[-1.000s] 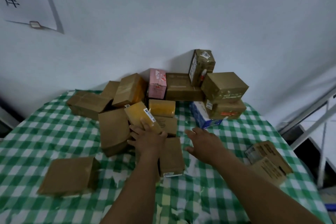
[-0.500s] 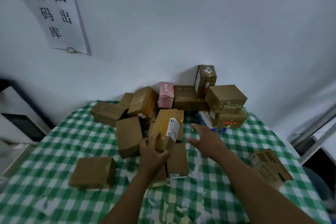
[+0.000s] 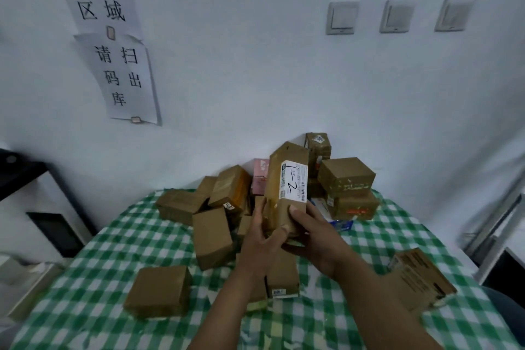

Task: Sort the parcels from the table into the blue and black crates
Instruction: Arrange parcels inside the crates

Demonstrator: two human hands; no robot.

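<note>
- Left hand point(image 3: 262, 239) and right hand point(image 3: 315, 236) both closed around the lower end of one tall parcel point(image 3: 287, 187), held upright above the surface point(image 3: 113, 250).
- Label point(image 3: 294, 180) faces the camera; likely raised for reading to choose a crate.
- Remaining parcels point(image 3: 213, 236) lie below and beyond the hands.
- No crates in view.
</note>
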